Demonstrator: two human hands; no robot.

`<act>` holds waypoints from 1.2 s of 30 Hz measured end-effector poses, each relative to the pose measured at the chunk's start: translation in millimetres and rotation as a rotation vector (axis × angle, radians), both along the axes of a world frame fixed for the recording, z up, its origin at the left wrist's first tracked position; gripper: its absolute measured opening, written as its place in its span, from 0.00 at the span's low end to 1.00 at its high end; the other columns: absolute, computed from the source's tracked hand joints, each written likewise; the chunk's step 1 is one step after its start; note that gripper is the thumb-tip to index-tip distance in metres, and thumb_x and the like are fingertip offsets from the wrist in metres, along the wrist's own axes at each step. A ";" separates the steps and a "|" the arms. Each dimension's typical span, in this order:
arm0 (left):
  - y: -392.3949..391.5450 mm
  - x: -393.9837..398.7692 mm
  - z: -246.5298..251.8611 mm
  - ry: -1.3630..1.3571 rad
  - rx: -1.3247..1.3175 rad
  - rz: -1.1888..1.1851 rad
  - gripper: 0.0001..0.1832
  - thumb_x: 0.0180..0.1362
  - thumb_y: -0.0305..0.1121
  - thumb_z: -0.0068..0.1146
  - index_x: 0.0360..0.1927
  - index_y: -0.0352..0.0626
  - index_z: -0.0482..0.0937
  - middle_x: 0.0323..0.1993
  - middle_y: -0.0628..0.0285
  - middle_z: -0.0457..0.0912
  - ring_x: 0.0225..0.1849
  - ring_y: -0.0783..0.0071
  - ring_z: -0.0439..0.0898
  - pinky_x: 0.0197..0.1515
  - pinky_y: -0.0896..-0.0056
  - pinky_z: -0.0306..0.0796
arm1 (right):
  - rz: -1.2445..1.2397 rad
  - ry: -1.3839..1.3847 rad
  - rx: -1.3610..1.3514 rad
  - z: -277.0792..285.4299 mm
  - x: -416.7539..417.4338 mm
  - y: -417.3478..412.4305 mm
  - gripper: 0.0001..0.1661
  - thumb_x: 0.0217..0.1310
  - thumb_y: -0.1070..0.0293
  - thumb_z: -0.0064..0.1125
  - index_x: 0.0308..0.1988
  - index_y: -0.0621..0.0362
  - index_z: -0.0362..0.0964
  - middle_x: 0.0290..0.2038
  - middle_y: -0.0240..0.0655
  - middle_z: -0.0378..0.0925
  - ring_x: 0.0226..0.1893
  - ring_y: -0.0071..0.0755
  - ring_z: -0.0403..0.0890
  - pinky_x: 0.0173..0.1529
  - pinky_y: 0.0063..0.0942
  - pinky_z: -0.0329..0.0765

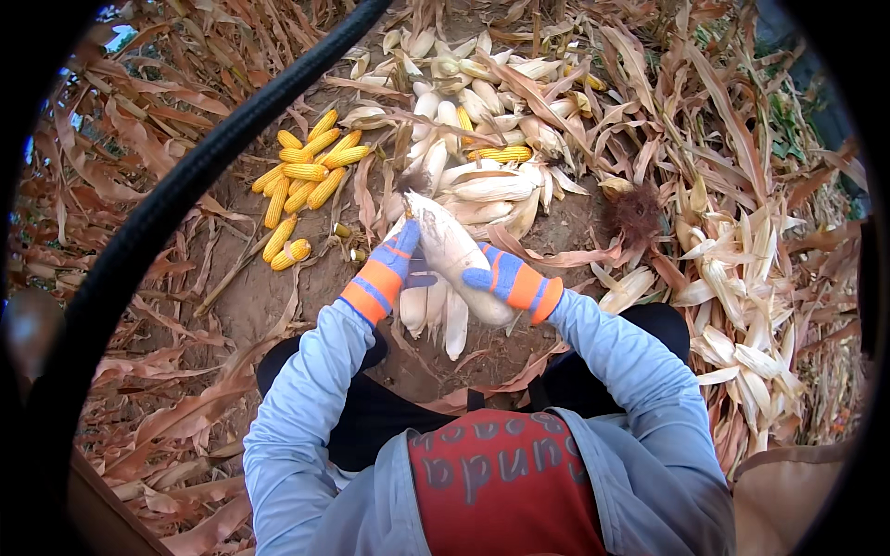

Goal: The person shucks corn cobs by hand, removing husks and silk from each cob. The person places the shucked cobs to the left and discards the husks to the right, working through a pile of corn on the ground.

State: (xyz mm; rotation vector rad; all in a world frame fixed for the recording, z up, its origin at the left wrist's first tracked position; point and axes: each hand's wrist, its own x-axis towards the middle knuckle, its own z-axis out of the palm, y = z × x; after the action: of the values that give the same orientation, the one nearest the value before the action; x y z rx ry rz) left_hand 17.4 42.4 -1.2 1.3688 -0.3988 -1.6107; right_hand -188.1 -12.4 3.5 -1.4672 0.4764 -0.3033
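Note:
Between my two gloved hands lies an ear of corn in its pale husk (452, 243), tilted with its silk end up and to the left. My left hand (395, 263), in a blue and orange striped glove, grips the husk near that tip, thumb on top. Around the thicker lower end, my right hand (511, 276) is closed, its thumb across the husk; most of its fingers are hidden. Just beyond is a heap of husked-over ears (490, 187), with a bare yellow cob (500, 154) lying among them.
Bare yellow corn cobs (306, 172) form a pile on the soil at the left. Stripped husks (744, 333) lie at the right, near a clump of dark brown silk (633, 212). Dry corn stalks and leaves (167, 104) surround the spot. A black cord (208, 139) crosses the view's left side.

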 end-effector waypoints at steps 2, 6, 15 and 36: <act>-6.7 18.8 1.1 -0.060 -0.021 0.101 0.20 0.56 0.53 0.44 0.45 0.52 0.70 0.35 0.65 0.75 0.35 0.71 0.74 0.34 0.70 0.70 | -0.007 -0.024 0.103 -0.3 3.9 -0.1 0.32 0.52 0.52 0.52 0.51 0.62 0.60 0.42 0.34 0.70 0.40 0.24 0.69 0.45 0.24 0.67; -27.0 32.1 -4.7 0.045 -0.216 0.226 0.31 0.55 0.57 0.43 0.51 0.41 0.65 0.41 0.51 0.74 0.44 0.61 0.74 0.48 0.58 0.68 | 0.053 -0.004 0.164 0.5 7.5 -4.6 0.33 0.52 0.52 0.52 0.51 0.62 0.60 0.42 0.34 0.70 0.40 0.23 0.69 0.46 0.24 0.67; -43.7 10.5 1.6 0.266 -0.290 0.262 0.22 0.58 0.47 0.44 0.35 0.34 0.73 0.32 0.50 0.78 0.33 0.60 0.78 0.39 0.63 0.73 | 0.172 -0.108 0.408 -24.8 20.3 -6.6 0.38 0.52 0.48 0.52 0.55 0.62 0.55 0.46 0.34 0.67 0.43 0.23 0.67 0.47 0.25 0.66; -45.7 -8.8 5.5 0.168 -0.288 0.405 0.13 0.56 0.37 0.51 0.40 0.38 0.72 0.31 0.61 0.77 0.28 0.71 0.78 0.26 0.74 0.72 | -0.206 -0.089 -0.056 -26.7 53.3 -2.1 0.24 0.59 0.62 0.42 0.53 0.65 0.58 0.48 0.42 0.68 0.47 0.32 0.68 0.52 0.27 0.63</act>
State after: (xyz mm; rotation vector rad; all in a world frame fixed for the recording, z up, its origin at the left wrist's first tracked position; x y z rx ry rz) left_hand 8.6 -3.3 4.3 1.0109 -0.2238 -1.2649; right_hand -134.7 -14.5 -23.2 -1.4545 0.5519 -0.5469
